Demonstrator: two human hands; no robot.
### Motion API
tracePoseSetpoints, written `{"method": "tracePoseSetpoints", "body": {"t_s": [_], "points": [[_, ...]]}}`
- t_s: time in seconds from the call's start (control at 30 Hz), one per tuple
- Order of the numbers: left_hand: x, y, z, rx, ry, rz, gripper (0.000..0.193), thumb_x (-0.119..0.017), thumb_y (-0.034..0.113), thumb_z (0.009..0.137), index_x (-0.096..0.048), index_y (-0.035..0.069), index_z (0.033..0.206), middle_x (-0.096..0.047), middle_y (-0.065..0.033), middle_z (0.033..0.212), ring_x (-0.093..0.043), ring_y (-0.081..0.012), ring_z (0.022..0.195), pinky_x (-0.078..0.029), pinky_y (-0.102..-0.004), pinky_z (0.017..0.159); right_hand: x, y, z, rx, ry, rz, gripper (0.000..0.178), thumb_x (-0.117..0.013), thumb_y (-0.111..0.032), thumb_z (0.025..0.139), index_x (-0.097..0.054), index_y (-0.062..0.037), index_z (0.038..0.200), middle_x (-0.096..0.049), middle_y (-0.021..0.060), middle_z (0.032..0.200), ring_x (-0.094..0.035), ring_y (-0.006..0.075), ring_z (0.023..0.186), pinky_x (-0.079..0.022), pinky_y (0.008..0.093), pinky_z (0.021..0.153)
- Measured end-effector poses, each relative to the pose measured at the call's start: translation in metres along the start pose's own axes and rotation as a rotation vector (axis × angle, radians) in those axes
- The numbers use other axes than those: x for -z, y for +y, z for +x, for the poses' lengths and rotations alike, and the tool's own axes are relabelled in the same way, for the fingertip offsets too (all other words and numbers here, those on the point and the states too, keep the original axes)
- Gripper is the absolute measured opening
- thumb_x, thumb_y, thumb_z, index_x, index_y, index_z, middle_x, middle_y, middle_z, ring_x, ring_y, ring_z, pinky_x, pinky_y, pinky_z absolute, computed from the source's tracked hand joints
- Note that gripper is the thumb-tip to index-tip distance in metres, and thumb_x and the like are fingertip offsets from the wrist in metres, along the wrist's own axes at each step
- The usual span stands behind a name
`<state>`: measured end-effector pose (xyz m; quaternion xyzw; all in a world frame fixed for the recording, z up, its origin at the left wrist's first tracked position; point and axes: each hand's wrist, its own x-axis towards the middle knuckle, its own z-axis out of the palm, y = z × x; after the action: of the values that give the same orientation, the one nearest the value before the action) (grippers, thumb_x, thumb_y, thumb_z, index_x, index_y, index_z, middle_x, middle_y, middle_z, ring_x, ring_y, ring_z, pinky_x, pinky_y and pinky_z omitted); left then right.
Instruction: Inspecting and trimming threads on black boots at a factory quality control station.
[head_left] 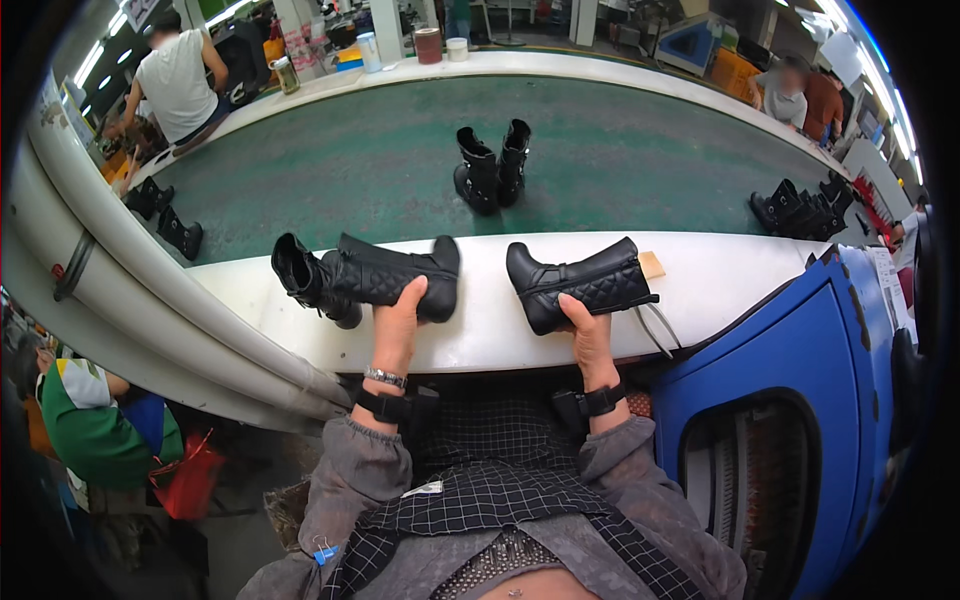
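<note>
My left hand (396,325) is closed round a black quilted boot (385,272), which lies on its side with its toe end up and to the right. Just left of it another black boot (308,275) stands on the white ledge (480,345), partly hidden behind the held one. A second quilted boot (590,283) is gripped by my right hand (590,335), its foot pointing left and its shaft opening to the right. Each thumb lies over a boot; the other fingers are hidden underneath.
Beyond the ledge runs a green belt (350,150) with a pair of black boots (490,165) standing on it. More boots (800,208) are at the right end. A blue machine (770,360) stands at my right, thick white pipes (150,260) at my left. Other people work farther off.
</note>
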<state>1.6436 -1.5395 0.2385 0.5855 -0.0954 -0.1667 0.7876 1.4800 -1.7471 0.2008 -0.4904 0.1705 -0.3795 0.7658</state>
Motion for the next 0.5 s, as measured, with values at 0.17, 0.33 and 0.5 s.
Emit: {"method": "tracePoseSetpoints", "body": {"t_s": [0.17,0.33,0.5], "points": [[-0.012,-0.036,-0.032,0.225,-0.072,-0.455,0.034,-0.064,0.019,0.088,-0.056,0.005,0.118,-0.063,-0.0084,0.110,-0.066,-0.0226,0.094,-0.058,-0.0412,0.074,-0.014,-0.007,-0.020,-0.106,-0.004,0.127,0.041,-0.066,-0.012,0.080,-0.054,-0.0044,0.119,-0.061,0.0068,0.106,-0.065,0.0193,0.090,-0.059,0.0340,0.070],[-0.028,-0.052,-0.049,0.262,-0.121,-0.624,0.037,-0.062,0.026,0.091,-0.054,0.004,0.119,-0.061,-0.0108,0.116,-0.061,-0.0241,0.107,-0.051,-0.0449,0.092,-0.028,0.004,-0.044,-0.073,0.048,0.297,0.038,-0.062,-0.016,0.085,-0.056,-0.0057,0.121,-0.064,0.0070,0.110,-0.065,0.0217,0.098,-0.057,0.0390,0.082],[-0.029,-0.056,-0.054,0.248,-0.151,-0.612,0.035,-0.061,0.025,0.092,-0.055,0.004,0.119,-0.062,-0.0094,0.115,-0.060,-0.0230,0.107,-0.051,-0.0431,0.093,-0.030,0.012,-0.047,-0.090,0.088,0.334,0.041,-0.063,-0.011,0.084,-0.053,-0.0088,0.124,-0.062,0.0047,0.112,-0.063,0.0194,0.100,-0.054,0.0364,0.085]]}}
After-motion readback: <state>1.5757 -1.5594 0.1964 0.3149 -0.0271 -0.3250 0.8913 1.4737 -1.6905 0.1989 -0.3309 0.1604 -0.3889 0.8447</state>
